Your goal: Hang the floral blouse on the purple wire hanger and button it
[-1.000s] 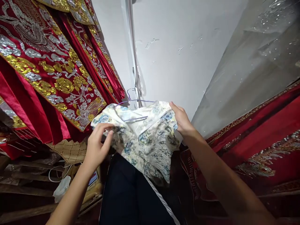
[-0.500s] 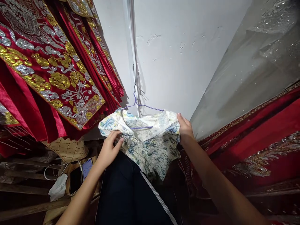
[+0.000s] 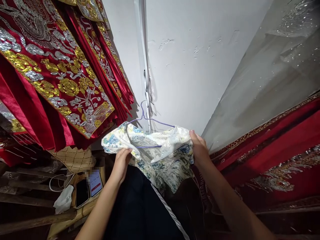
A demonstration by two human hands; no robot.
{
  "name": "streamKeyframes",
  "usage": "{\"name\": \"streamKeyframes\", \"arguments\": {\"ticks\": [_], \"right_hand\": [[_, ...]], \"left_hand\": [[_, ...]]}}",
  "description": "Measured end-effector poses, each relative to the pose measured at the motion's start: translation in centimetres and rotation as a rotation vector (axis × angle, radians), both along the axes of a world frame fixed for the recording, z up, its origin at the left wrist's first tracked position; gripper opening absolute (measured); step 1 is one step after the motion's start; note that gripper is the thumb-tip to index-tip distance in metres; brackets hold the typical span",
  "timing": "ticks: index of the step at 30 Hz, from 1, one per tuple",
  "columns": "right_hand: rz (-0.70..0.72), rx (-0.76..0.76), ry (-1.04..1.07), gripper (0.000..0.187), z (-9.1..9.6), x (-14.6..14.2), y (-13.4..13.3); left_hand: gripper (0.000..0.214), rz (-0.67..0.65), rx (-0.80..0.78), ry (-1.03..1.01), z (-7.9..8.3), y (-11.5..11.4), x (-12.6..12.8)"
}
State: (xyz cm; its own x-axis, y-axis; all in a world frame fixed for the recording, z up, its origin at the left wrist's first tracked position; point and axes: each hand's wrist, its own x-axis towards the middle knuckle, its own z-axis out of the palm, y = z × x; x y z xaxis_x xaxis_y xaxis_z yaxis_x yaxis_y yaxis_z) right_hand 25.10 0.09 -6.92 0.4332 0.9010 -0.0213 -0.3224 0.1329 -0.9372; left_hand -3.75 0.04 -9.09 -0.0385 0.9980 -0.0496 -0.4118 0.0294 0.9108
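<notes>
A floral garment [image 3: 160, 166], white with blue and yellow flowers and a V-shaped neckline, hangs on a thin purple wire hanger [image 3: 143, 116]. My left hand [image 3: 121, 165] pinches the edge of the neckline on the left side, thumb and fingers together. On the right, my right hand [image 3: 199, 148] grips the garment at the shoulder, its thumb on top and its other fingers partly hidden behind the cloth. The hanger's hook stands up in front of a narrow metal strip [image 3: 147, 96] on the wall; I cannot tell whether it touches.
Red clothes with gold and silver embroidery [image 3: 72, 85] hang at the left. A sheer glittery cover [image 3: 260, 80] and red beaded fabric [image 3: 287, 150] fill the right. Two phones, one of them lit [image 3: 95, 182], and a white tissue [image 3: 63, 199] lie on a wooden surface at lower left.
My left hand has closed from a looser, spread hold to a pinch on the neckline. The hanger and the top of the garment sit slightly lower in view. The right hand keeps its grip.
</notes>
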Motion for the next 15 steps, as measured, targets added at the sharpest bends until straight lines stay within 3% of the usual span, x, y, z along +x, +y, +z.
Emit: {"name": "streamKeyframes", "arguments": {"ticks": [4, 11, 15], "right_hand": [[-0.050, 0.052, -0.028, 0.054, 0.8, 0.0, 0.4], [-0.075, -0.031, 0.018, 0.052, -4.5, 0.4, -1.5], [-0.174, -0.008, -0.197, 0.051, -6.2, -0.2, -1.9]], "left_hand": [[0.019, 0.016, -0.023, -0.112, 0.6, -0.4, 0.5], [0.035, 0.089, -0.076, -0.299, -0.3, -3.2, 1.8], [0.036, 0.116, -0.138, -0.348, -1.5, -4.1, 1.7]]}}
